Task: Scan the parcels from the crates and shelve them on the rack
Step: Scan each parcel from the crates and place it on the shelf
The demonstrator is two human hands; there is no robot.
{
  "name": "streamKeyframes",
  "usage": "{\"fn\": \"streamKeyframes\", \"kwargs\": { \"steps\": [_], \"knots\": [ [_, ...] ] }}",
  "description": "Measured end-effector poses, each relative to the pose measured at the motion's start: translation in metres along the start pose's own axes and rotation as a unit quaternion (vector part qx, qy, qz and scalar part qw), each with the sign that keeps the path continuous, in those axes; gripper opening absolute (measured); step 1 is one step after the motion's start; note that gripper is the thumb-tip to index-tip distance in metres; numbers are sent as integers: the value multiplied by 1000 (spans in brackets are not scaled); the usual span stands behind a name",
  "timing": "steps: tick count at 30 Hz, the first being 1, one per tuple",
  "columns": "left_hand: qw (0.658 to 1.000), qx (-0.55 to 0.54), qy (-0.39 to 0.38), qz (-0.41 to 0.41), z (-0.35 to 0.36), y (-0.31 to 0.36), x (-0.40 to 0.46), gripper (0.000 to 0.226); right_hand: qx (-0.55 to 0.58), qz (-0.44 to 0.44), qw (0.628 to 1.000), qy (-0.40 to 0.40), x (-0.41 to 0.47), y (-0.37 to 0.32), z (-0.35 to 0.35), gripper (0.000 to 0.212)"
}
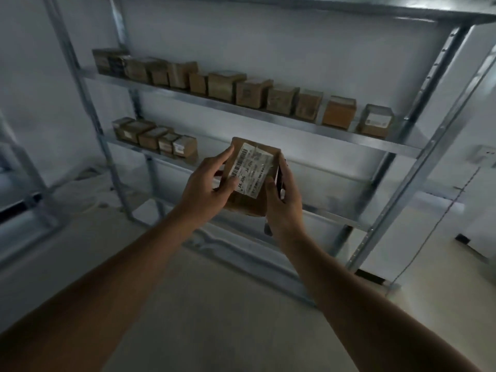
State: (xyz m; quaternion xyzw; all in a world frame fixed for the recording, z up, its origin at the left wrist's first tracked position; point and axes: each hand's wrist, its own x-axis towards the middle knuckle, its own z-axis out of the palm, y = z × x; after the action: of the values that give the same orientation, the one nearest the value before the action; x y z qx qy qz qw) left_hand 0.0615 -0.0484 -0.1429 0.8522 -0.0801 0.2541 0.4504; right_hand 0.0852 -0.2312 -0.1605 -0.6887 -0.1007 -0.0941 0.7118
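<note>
I hold a brown cardboard parcel (249,205) with a white barcode label up in front of a grey metal rack (389,146). My left hand (206,186) grips its left side, thumb on the label's lower corner and index finger along the upper left edge. My right hand (284,202) grips the right side together with a dark slim device (268,229), only partly visible behind the palm. The parcel is level with the middle shelf, to the right of a short row of parcels (158,139) standing there. The upper shelf carries a long row of parcels (241,89).
The rack's uprights (440,124) frame the shelves. A lower shelf (335,213) sits behind my hands. Another metal frame (29,183) stands at the left edge. A thin cable (440,221) hangs down the white wall on the right. Pale floor lies below.
</note>
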Motion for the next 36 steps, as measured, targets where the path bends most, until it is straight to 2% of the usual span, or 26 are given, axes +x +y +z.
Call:
{"fn": "streamKeyframes", "kwargs": {
  "steps": [6, 21, 27, 36],
  "knots": [
    [998, 5, 9, -67, -21, -84, 63, 68, -6, 17, 999, -33, 83, 52, 74, 50],
    [989, 35, -33, -140, -53, -274, 235, 72, -17, 85, 995, -52, 281, 163, 218, 51],
    [985, 18, -87, -145, -67, -367, 295, 74, -37, 107, 993, -20, 335, 215, 285, 55],
    [965, -44, -220, -138, -85, -494, 377, 84, -106, 136, 981, 88, 393, 281, 373, 54]
  ]
}}
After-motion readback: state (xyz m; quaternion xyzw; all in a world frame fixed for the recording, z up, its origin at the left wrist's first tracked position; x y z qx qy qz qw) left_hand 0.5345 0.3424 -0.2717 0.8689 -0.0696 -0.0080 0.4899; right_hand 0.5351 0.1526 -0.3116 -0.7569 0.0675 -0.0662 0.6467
